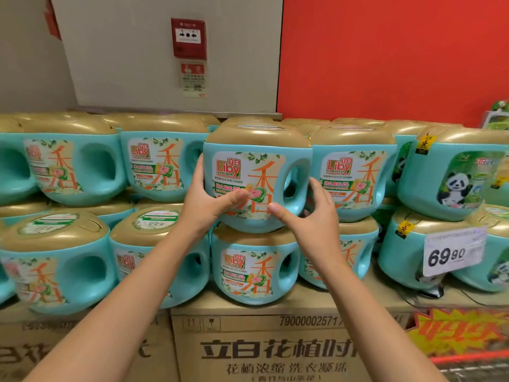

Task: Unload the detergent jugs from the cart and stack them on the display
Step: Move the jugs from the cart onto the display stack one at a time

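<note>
Gripping one teal jug [256, 172] from both sides, the person has the left hand [209, 199] curled round its left flank with the thumb across the label. The right hand [312, 213] is wrapped at the handle side with its thumb low on the front. The jug is upright in the middle of the upper row, with its base at the gold lid of the lower jug [254, 268]. I cannot tell whether its weight is down. It stands a little forward of its neighbours. The left neighbour [165, 164] is just beside it and the right neighbour [355, 177] is tight against the handle, so there is little room sideways. Above the lids, the grey wall panel [137, 64] and red wall [385, 51] leave open space.

I count six jugs across the front of each row, with more behind. Three at the right carry panda labels. Two cardboard boxes [275, 351] form the base. One price tag [454, 250] hangs at the right, and one fire alarm [188, 38] is on the panel.
</note>
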Demonstrator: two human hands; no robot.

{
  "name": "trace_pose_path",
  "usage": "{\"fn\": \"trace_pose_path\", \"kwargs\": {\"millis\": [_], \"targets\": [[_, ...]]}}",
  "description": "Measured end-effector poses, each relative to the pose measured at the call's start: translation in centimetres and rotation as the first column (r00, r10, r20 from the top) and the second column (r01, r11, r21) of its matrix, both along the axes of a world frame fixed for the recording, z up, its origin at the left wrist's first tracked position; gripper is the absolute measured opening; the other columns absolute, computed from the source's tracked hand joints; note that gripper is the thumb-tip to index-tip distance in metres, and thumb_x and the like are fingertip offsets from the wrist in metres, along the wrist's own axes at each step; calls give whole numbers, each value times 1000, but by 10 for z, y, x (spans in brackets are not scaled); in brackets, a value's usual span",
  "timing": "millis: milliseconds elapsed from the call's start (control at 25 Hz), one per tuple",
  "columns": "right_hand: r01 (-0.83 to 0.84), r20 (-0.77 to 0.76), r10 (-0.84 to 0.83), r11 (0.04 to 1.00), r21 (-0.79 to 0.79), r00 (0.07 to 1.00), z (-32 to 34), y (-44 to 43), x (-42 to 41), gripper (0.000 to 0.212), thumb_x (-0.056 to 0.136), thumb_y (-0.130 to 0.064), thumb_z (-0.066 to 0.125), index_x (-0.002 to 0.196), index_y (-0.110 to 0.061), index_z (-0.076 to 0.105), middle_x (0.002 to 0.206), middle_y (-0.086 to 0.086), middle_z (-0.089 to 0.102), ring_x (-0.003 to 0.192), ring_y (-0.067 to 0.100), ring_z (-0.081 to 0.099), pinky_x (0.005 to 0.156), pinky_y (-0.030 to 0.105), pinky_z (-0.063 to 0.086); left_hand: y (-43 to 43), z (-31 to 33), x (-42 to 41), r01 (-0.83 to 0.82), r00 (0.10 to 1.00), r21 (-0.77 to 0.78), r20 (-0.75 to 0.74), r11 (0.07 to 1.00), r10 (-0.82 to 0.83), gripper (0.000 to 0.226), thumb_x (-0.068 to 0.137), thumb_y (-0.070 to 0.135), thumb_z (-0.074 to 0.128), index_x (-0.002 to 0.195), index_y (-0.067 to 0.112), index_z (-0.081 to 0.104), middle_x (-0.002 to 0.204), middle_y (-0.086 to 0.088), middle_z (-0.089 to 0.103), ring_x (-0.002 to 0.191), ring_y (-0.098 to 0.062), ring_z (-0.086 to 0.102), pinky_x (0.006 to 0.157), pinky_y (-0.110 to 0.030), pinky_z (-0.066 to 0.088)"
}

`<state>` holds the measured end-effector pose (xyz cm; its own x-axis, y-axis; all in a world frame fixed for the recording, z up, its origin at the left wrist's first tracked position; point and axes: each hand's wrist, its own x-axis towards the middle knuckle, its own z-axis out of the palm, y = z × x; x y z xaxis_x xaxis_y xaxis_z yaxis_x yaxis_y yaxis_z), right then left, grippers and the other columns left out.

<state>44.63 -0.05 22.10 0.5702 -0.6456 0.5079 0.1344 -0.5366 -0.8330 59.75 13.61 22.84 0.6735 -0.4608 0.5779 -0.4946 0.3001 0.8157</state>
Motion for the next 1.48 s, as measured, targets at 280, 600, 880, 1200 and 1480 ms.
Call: {"fn": "trace_pose_path", "kwargs": {"millis": [280,600,880,1200,1480], "targets": [[45,-8,-46,999,-29,999,-6,-1,7,100,67,-42,84,150,-21,32,148,-2,33,137,15,36,113,42,35,-6,-5,2,-46,999,30,6,998,46,118,50,53,87,148,35,24,124,18,61,111,0,62,87,-23,56],[76,14,-76,997,-21,997,-7,1,7,97,68,-42,84,148,-20,34,147,-2,36,135,17,40,110,42,39,-9,-13,-15,-124,992,27,-26,992,125,115,50,63,80,143,32,19,127,12,55,113,-2,58,98,-35,51],[148,-113,-134,981,127,985,-74,28,-4,85,75,-51,75,143,-20,34,137,-6,39,132,17,39,105,30,36,-6,-13,-18,-102,992,29,-66,994,104,116,57,58,82,150,33,18,132,11,56,115,-2,57,101,-41,49],[268,-191,-265,963,-11,945,-89,48,15,121,54,-52,88,146,-14,19,147,2,25,138,21,30,111,44,35,-4,-15,-12,-60,991,112,-115,992,73,131,50,63,84,150,39,3,140,8,47,119,-6,54,103,-34,45],[263,-222,-272,962,-68,936,-86,37,13,121,47,-58,88,142,-17,25,137,-3,37,127,16,41,97,27,38,-4,-17,-19,-148,980,141,-115,979,165,119,45,72,79,144,30,30,127,9,59,117,-8,57,101,-40,49]]}}
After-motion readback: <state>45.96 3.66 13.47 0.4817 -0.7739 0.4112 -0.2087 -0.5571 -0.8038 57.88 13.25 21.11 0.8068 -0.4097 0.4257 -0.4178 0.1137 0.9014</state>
